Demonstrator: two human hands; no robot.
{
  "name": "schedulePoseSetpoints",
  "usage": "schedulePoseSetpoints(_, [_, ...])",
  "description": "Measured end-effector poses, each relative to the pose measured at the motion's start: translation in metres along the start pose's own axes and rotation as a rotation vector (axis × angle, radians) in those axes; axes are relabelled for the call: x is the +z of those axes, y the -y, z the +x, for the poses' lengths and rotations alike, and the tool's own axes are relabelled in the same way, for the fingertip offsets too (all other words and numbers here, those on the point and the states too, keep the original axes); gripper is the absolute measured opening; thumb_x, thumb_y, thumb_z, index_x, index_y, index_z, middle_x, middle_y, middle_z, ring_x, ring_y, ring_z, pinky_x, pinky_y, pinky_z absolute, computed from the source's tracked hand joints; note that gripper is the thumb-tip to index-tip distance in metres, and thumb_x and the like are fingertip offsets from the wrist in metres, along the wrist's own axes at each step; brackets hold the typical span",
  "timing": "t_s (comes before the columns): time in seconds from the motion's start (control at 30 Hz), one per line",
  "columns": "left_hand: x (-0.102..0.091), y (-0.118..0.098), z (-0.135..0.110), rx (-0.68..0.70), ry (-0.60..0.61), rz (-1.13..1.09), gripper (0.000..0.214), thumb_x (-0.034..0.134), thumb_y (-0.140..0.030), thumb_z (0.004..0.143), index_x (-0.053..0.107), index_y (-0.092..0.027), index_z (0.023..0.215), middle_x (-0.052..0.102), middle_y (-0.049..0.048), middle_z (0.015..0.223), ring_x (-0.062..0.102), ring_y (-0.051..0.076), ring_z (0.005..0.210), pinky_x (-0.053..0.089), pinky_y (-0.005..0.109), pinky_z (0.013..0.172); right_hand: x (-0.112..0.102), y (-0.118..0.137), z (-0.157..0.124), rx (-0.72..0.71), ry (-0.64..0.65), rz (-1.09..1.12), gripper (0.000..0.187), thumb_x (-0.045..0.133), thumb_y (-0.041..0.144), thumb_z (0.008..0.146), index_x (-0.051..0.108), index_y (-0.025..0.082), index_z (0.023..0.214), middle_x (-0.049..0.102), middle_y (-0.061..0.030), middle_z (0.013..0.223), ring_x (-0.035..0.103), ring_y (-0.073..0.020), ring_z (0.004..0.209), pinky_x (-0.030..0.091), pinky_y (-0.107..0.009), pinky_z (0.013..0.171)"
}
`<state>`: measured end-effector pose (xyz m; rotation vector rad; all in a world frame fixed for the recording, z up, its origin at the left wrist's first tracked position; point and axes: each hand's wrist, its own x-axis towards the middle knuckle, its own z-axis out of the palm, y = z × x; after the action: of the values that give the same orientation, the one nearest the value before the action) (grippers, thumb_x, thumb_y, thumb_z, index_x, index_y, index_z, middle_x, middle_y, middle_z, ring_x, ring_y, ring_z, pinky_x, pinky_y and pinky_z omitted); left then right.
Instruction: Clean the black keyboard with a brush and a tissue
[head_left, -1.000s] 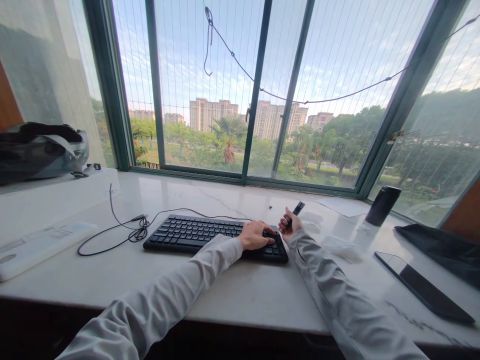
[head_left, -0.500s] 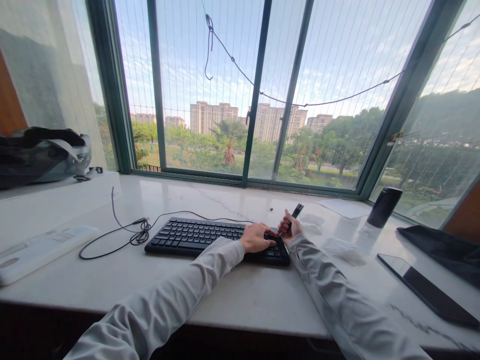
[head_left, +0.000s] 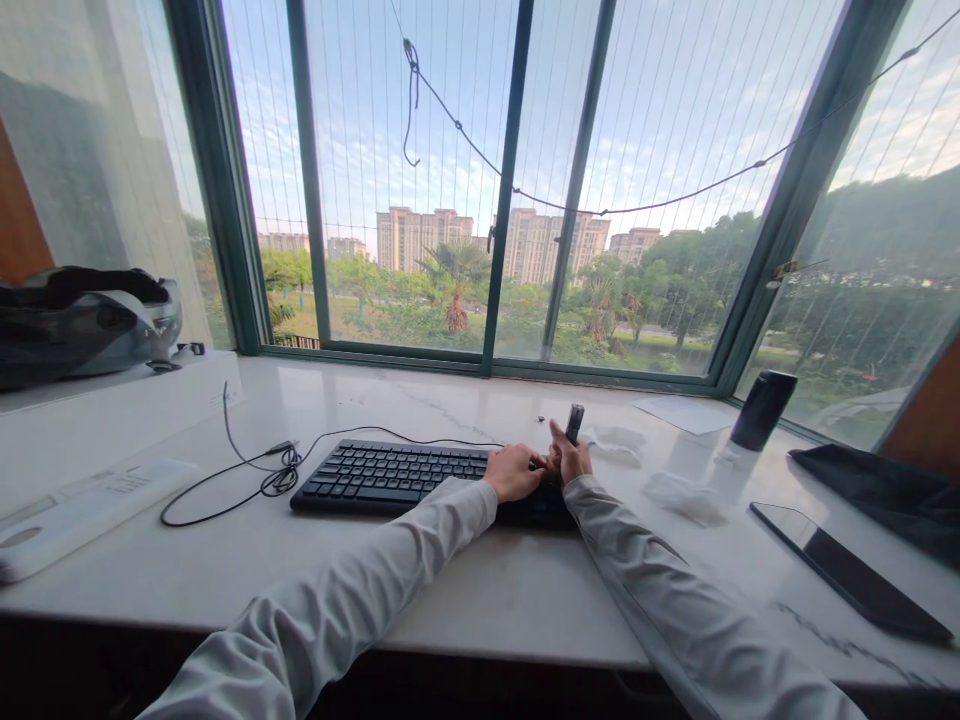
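The black keyboard (head_left: 405,470) lies on the white marble-look counter. My left hand (head_left: 514,472) rests over its right part, fingers bent and drawn together at the number-pad side; what they pinch, if anything, is hidden. Right against those fingertips, my right hand (head_left: 568,462) is closed around a slim black tool (head_left: 575,420) above the keyboard's right end. The tool's squared top sticks up past the thumb, while its lower end is covered by the hands. Behind them on the counter lies a tiny dark piece (head_left: 541,419).
A black cable (head_left: 281,478) is coiled left of the keyboard. Clear plastic wrappings (head_left: 684,498), a phone (head_left: 847,570), a black can-like cylinder (head_left: 763,410) and dark cloth (head_left: 877,495) are on the right. A white box (head_left: 120,405) carrying a headset (head_left: 82,325) stands left, below the window.
My right hand has turned the tool more upright and moved slightly left. My left hand's fingers have drawn together and now meet the right hand. The view has shifted slightly.
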<state>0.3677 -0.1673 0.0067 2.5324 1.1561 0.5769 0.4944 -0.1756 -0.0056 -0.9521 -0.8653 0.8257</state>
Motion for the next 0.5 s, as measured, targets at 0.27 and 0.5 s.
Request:
schedulePoseSetpoints(0.27, [0.0026, -0.0026, 0.0080, -0.051, 0.026, -0.019, 0.034, 0.054, -0.056, 0.075, 0.073, -0.035, 0.093, 0.071, -0.0022, 0.096, 0.060, 0.023, 0.100, 0.037, 0.041, 0.094, -0.0006, -0.0007, -0.0020, -0.053, 0.015, -0.024, 0.054, 0.073, 0.042, 0.064, 0.029, 0.023, 0.040, 0.029, 0.0073, 0.031, 0.026, -0.0042, 0.026, 0.019, -0.023, 0.027])
schedulePoseSetpoints(0.5, [0.0033, 0.0000, 0.0077, -0.036, 0.029, 0.000, 0.040, 0.052, -0.059, 0.075, 0.072, -0.034, 0.099, 0.070, -0.0008, 0.098, 0.060, 0.023, 0.100, 0.037, 0.039, 0.094, -0.0054, -0.0055, -0.0032, -0.165, 0.063, -0.094, 0.048, 0.069, 0.038, 0.066, 0.034, 0.021, 0.038, 0.032, 0.0064, 0.031, 0.029, -0.0048, 0.028, 0.022, -0.022, 0.031])
